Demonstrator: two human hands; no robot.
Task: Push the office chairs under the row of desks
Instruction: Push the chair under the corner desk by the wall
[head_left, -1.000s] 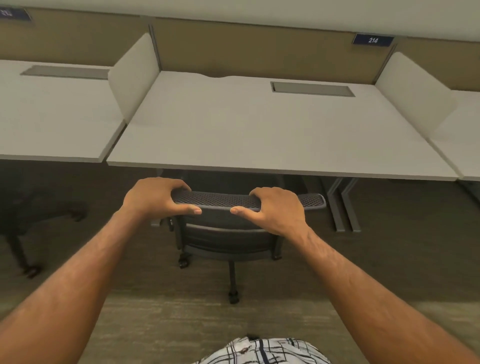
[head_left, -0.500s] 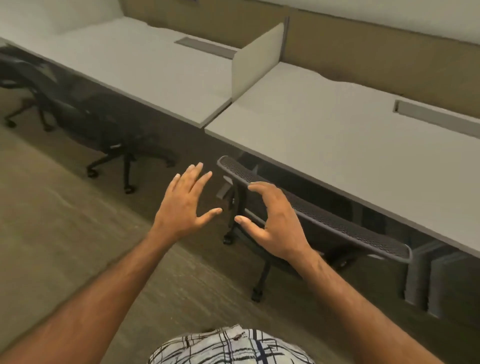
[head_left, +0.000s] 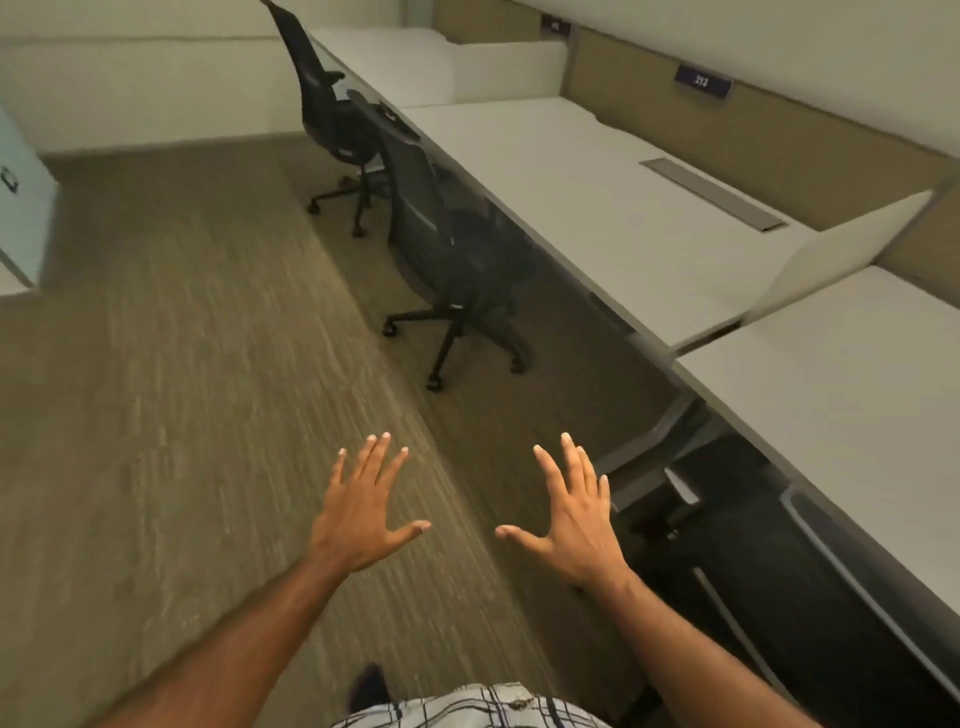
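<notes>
Bare left hand (head_left: 363, 525) and right hand (head_left: 574, 525) hover over carpet (head_left: 171, 415), fingers spread wide, touching nothing.

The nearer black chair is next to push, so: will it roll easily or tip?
The nearer black chair stands on a star base with casters, so it likely rolls readily. Carpet may add drag. Pushing high on its tall mesh back could rock it slightly.

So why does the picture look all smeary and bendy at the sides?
Head view: the carpet streaks with motion blur, strongest toward the edges; the wide lens bends the row of desks and the far wall; the left hand and right hand look sharper; soft, even light, no glare, with deep shadow under the desks hiding the nearest chair.
</notes>
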